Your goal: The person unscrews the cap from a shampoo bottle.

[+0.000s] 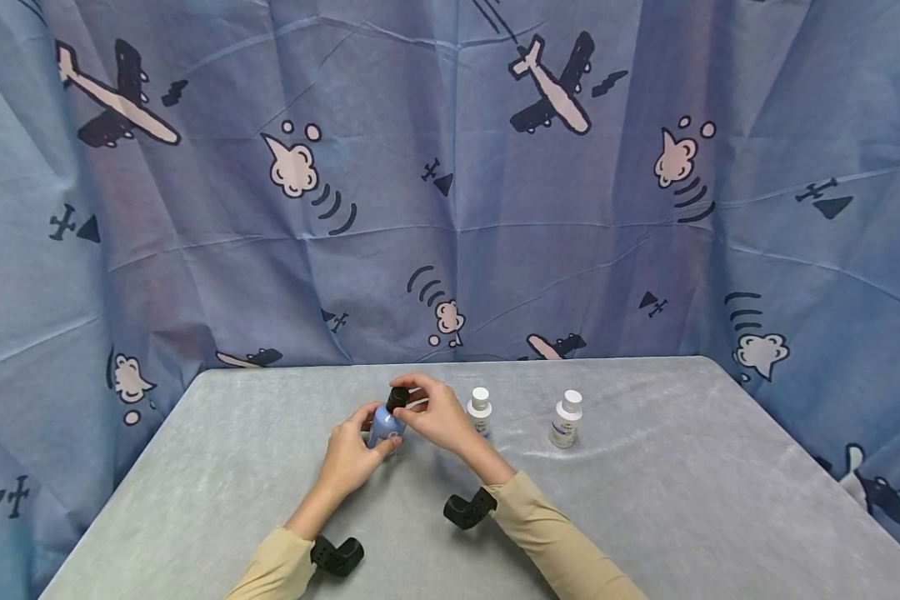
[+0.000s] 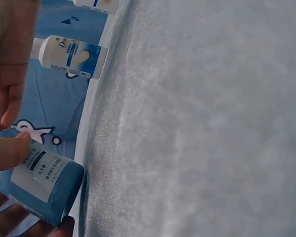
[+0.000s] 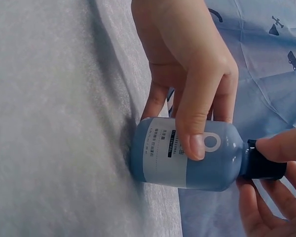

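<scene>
A blue bottle (image 3: 212,168) with a white label and a black cap (image 3: 264,163) is between my two hands, left of the table's middle. My left hand (image 1: 349,454) grips the bottle's body, thumb over the label and fingers behind. With thumb and fingers my right hand (image 1: 438,415) pinches the black cap at the top. In the left wrist view, the blue bottle (image 2: 44,175) shows its printed label, while its neck is mostly hidden by the hands. The bottle stands nearly upright in the head view, its base close to the tabletop.
Two white bottles with white caps stand to the right: one (image 1: 479,410) just beyond the right hand, the other (image 1: 566,420) farther right. A grey cloth covers the table (image 1: 682,500). Behind its far edge hangs a blue curtain (image 1: 390,275) with airplane prints.
</scene>
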Tool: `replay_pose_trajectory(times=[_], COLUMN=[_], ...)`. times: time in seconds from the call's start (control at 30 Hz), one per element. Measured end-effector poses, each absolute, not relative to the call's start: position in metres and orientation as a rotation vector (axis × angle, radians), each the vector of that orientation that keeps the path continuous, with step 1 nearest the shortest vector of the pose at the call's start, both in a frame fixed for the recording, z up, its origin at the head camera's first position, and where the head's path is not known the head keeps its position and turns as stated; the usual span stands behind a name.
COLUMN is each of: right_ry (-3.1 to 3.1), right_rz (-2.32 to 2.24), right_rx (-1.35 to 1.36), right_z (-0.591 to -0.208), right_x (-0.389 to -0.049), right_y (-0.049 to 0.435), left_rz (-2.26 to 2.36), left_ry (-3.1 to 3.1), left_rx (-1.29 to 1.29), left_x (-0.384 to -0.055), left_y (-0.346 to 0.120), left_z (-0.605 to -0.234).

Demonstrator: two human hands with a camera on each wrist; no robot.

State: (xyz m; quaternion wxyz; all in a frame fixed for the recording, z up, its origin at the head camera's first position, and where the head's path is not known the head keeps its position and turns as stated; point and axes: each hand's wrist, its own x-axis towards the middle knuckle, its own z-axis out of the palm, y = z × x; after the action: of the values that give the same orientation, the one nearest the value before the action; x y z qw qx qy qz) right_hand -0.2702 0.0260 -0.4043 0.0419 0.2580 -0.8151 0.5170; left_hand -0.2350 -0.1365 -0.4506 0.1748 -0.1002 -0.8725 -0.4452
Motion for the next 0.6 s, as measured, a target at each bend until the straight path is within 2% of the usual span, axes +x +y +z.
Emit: replay_pose_trajectory(times=[0.33, 0.6], right_ry=[-2.448, -2.484], right_rz=[1.592, 1.554], right_rx=[0.875, 0.724], right_z=[-0.4045, -0.401], right_x=[-0.2715, -0.2711], right_y=[0.0265, 0.0262], left_rz=[-1.273, -1.241], left_ry=[-2.473, -2.441], left_rx=[-0.279, -0.19], left_x=[-0.2356, -0.2356], left_y=[-0.1361, -0.1331], left_z=[-0.4497, -0.446])
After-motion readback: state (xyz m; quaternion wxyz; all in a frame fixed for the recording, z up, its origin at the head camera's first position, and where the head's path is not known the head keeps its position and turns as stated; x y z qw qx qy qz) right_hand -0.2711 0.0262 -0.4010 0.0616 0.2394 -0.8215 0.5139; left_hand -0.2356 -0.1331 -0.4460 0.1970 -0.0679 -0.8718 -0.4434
